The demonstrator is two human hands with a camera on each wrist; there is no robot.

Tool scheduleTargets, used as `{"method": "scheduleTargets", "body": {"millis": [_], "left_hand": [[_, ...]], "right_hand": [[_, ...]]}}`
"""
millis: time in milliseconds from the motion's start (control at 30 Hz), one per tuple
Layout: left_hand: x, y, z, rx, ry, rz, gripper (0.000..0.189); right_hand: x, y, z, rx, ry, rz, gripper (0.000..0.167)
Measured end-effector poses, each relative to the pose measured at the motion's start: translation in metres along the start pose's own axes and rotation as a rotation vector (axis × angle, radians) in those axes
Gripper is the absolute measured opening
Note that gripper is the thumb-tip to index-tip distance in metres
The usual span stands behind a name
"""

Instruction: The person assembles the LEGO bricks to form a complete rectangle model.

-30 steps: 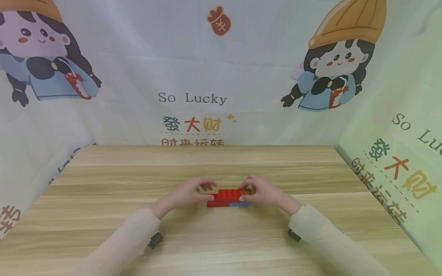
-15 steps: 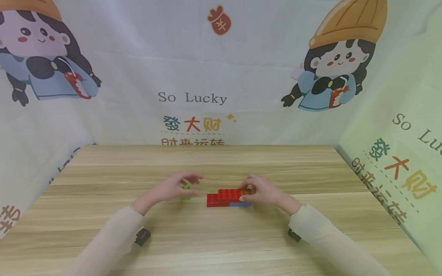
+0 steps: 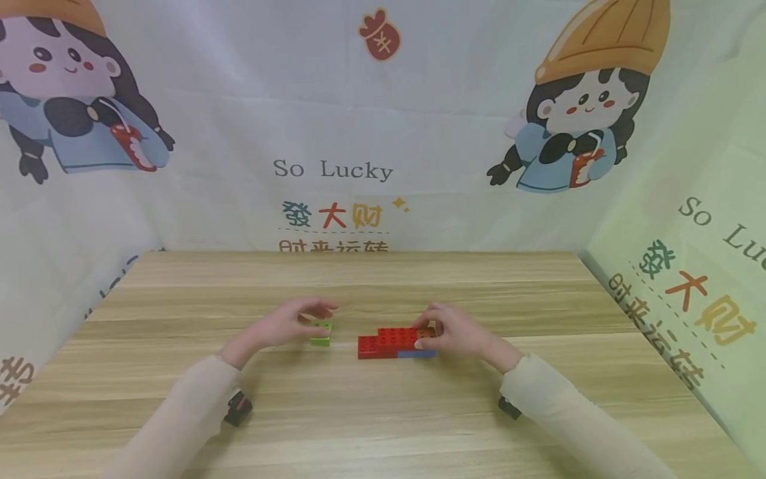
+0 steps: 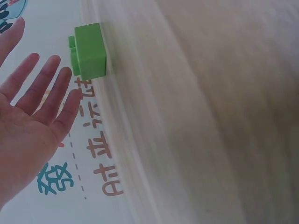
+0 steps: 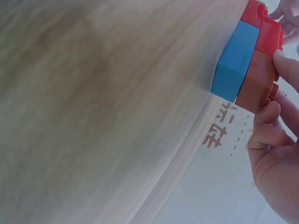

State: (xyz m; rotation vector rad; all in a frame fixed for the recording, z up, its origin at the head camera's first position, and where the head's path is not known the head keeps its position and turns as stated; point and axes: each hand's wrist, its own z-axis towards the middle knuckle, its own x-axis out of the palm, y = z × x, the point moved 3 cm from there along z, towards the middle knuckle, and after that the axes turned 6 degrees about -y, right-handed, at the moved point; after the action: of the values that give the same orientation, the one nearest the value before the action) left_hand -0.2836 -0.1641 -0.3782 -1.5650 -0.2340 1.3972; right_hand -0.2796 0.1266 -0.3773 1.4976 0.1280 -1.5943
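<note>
A small green brick [image 3: 321, 334] lies alone on the wooden table [image 3: 383, 412]. My left hand [image 3: 320, 317] hovers just above and to its left; in the left wrist view the fingers [image 4: 51, 88] are straight and apart from the green brick [image 4: 88, 51]. To the right stands a stack of red bricks [image 3: 387, 342] with a blue brick [image 3: 417, 354] under its right end. My right hand [image 3: 432, 327] pinches a brown-orange brick [image 3: 425, 332] on top of that end. In the right wrist view the thumb and curled fingers [image 5: 266, 126] grip the brown brick [image 5: 256, 79] above the blue brick [image 5: 236, 63].
Printed cloth walls [image 3: 335, 166] close the table at the back, left and right. Black wrist-camera mounts [image 3: 237, 407] sit under both sleeves. Bare tabletop lies in front of the hands and behind the stack.
My left hand has moved left away from the red stack, brought a green brick with it, and let it go on the table. The right hand has stayed on the stack.
</note>
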Motion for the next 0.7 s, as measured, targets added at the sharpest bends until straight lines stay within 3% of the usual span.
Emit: {"method": "scheduleTargets", "body": {"millis": [700], "left_hand": [[0.006,0.014,0.001,-0.029,0.07,0.01,0.052]], "right_hand": [[-0.002,0.003,0.0,0.015,0.016,0.002,0.032]]}}
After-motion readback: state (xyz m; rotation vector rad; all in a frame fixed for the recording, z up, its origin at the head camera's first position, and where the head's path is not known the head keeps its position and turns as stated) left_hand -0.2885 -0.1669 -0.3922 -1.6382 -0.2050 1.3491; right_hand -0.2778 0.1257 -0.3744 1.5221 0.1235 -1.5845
